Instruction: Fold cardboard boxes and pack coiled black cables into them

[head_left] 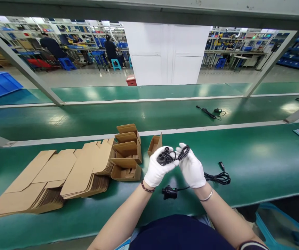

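Cradling black housing (pixel 161 159) in left hand (pixel 155 171), coiled cable (pixel 184 152) in right hand (pixel 192 169); likely light, housing stiff, cable springy; best grip: housing plus bundled cable

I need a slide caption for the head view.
Gloved left hand and right hand hold a coiled black cable above a green workbench, open cardboard boxes and flattened cartons at left.

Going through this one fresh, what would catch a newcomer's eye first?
Likely the white-gloved left hand and right hand, together holding a coiled black cable near the middle of the green bench. Next, the stacked flat cardboard on the bench's left side, with open brown boxes just right of it. Beyond the bench, a big white panel stands centrally.
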{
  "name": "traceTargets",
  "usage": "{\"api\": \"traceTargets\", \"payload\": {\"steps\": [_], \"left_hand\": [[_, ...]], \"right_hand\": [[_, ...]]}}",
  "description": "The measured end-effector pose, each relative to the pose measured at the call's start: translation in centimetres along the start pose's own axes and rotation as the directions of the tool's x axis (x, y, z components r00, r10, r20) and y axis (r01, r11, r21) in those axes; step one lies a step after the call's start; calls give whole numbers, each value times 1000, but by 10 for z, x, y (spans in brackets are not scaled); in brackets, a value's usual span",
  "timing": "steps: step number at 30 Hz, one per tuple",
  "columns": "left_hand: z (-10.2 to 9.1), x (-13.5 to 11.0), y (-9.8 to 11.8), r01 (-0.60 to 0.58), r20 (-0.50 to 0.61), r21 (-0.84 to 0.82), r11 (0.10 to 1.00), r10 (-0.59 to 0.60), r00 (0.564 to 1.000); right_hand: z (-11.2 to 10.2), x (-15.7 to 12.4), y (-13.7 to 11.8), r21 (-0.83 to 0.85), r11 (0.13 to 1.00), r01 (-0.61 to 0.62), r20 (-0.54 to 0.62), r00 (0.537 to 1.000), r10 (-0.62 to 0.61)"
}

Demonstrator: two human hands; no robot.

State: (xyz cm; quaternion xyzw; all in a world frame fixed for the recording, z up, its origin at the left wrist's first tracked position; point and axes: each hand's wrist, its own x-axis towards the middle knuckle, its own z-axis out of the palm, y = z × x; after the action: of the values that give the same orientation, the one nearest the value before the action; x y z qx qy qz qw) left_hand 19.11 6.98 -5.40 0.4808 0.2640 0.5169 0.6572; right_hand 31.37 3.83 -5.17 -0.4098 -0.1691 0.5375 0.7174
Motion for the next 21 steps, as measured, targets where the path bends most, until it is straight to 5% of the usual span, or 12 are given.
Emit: {"api": "traceTargets", "payload": {"steps": [4, 7, 13, 21], "left_hand": [[-3, -1, -7, 21, -34, 0, 1000, -21, 999], [0, -2, -6, 52, -46, -85, 995, -56, 997], [8, -2, -4, 21, -68, -374, 927, -49, 996], [1, 4, -10, -54, -106, -403, 914, 12, 994]], "right_hand": [[0, -2, 2, -53, 998, -18, 38, 999, 20], [-2, -2, 6, -218, 967, 132, 60, 991, -122], [5, -3, 8, -274, 899, 342, 22, 937, -349], [8, 6, 3, -43, 987, 152, -37, 987, -153]]}}
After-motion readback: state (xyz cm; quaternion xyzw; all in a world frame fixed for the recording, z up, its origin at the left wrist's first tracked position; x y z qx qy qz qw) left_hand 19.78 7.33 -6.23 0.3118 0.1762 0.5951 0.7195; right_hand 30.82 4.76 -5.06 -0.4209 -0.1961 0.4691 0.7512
